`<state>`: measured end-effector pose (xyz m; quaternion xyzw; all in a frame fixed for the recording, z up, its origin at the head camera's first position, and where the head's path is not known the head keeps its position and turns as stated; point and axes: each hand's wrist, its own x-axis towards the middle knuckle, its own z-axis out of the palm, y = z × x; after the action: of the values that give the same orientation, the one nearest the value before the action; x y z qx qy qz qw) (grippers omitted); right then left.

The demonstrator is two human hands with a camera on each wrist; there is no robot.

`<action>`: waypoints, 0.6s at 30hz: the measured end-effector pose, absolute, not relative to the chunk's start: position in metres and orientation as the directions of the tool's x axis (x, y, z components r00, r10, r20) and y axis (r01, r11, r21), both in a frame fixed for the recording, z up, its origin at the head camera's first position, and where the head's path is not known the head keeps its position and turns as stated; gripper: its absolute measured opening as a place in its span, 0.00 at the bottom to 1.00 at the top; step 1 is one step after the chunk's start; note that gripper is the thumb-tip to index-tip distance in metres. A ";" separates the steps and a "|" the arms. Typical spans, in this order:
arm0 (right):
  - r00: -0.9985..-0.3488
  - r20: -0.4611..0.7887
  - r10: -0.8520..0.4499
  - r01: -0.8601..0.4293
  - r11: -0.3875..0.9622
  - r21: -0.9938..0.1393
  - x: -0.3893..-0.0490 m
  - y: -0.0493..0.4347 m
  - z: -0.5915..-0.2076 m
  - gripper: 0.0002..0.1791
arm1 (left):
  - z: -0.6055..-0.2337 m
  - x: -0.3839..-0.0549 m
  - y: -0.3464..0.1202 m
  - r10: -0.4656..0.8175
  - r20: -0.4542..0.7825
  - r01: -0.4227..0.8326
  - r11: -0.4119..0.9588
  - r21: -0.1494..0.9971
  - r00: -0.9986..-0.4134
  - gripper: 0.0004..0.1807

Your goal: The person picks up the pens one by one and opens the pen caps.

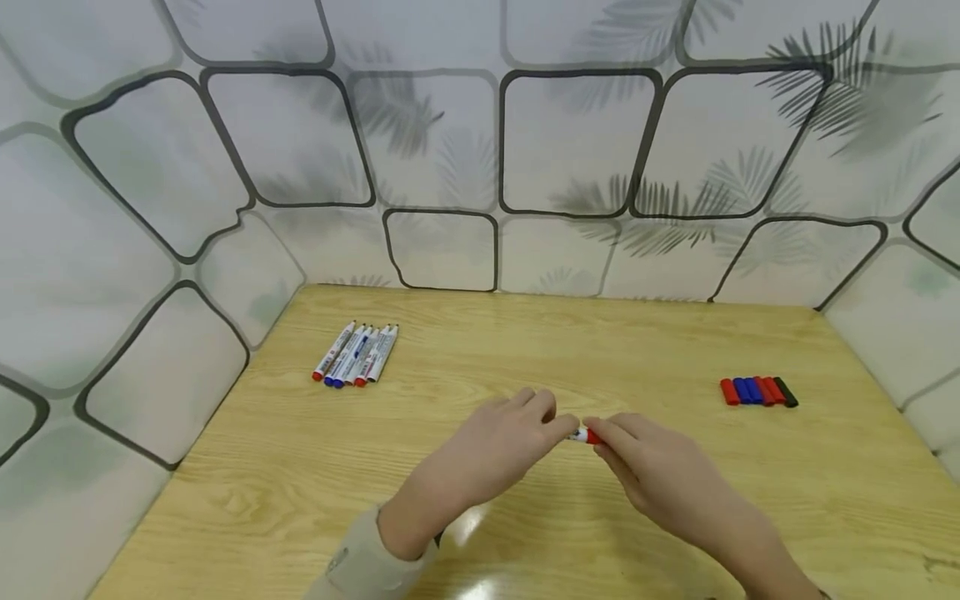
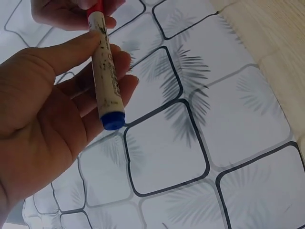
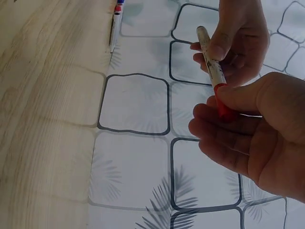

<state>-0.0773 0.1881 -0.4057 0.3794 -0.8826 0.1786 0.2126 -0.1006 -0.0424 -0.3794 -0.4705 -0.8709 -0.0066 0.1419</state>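
Observation:
Between my two hands is a whiteboard marker [image 2: 106, 71] with a scuffed white barrel and a blue end plug. My left hand [image 1: 498, 450] pinches its barrel between thumb and fingers. At the other end, my right hand [image 1: 667, 479] holds the red cap [image 3: 225, 107] between thumb and fingers. Cap and barrel meet with no visible gap in the right wrist view. Above the wooden table [image 1: 300, 500], both hands face each other, and in the head view they hide most of the marker.
Several uncapped white markers [image 1: 356, 357] lie side by side at the table's back left, with red, blue and dark ends. A row of loose caps [image 1: 759, 392], red, blue and black, lies at the right. Patterned panels [image 1: 442, 150] enclose the table's back and sides.

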 end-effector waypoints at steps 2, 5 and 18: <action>-0.621 0.515 -0.591 -0.753 0.634 -0.179 -0.078 0.189 -0.404 0.12 | -0.378 -0.101 -0.044 0.826 0.246 0.842 0.536 -0.062 -0.508 0.17; -0.616 0.517 -0.595 -0.769 0.598 -0.228 -0.079 0.193 -0.403 0.10 | -0.375 -0.103 -0.046 0.851 0.211 0.874 0.485 0.035 -0.481 0.22; -0.447 0.612 -0.652 -0.874 0.464 -0.144 -0.094 0.210 -0.402 0.24 | -0.370 -0.104 -0.050 0.904 0.199 0.925 0.359 0.121 -0.377 0.33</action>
<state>-0.0937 0.2100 -0.4015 0.4653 -0.8200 0.2267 0.2444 -0.1043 -0.0500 -0.3703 -0.5559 -0.8229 -0.1067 0.0491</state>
